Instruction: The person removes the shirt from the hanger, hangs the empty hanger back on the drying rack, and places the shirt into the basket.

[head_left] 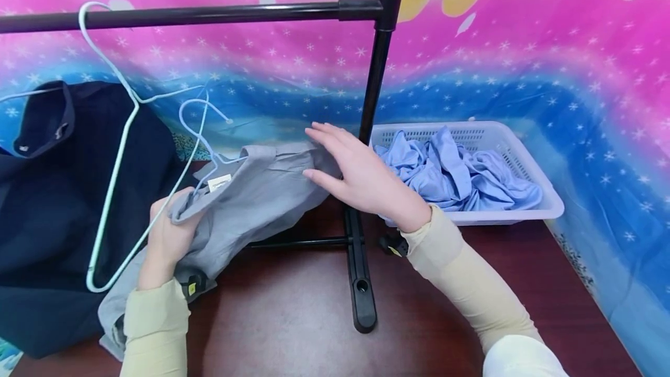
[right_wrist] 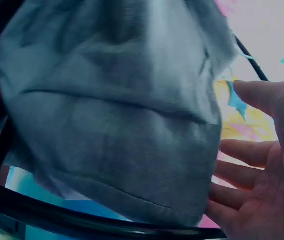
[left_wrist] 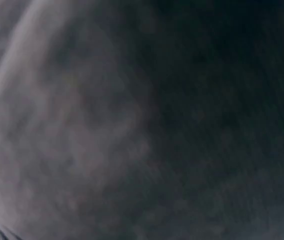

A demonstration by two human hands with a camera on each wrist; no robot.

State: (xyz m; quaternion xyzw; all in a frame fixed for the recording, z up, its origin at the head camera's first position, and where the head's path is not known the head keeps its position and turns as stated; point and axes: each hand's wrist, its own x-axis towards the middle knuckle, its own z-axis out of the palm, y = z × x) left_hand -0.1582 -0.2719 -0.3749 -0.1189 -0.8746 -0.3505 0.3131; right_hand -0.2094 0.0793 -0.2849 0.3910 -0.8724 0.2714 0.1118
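A grey shirt [head_left: 267, 185] with a white collar label hangs from my left hand [head_left: 170, 237], which grips it near the neckline; those fingertips are hidden by cloth. Inside the neck sits a light blue hanger [head_left: 201, 130], its hook sticking up. My right hand [head_left: 361, 173] is at the shirt's far shoulder end, fingers extended. In the right wrist view the fingers [right_wrist: 242, 175] lie along the edge of the grey cloth [right_wrist: 117, 130]. Only dark, blurred fabric [left_wrist: 72, 130] fills the left wrist view.
A black rack rail [head_left: 235, 13] crosses above, with an upright post [head_left: 379, 68] beside my right hand. From the rail hangs a mint hanger [head_left: 123, 132], in front of a dark navy garment [head_left: 78, 220]. Blue cloth [head_left: 450, 173] lies in a white basket [head_left: 549, 202] at right.
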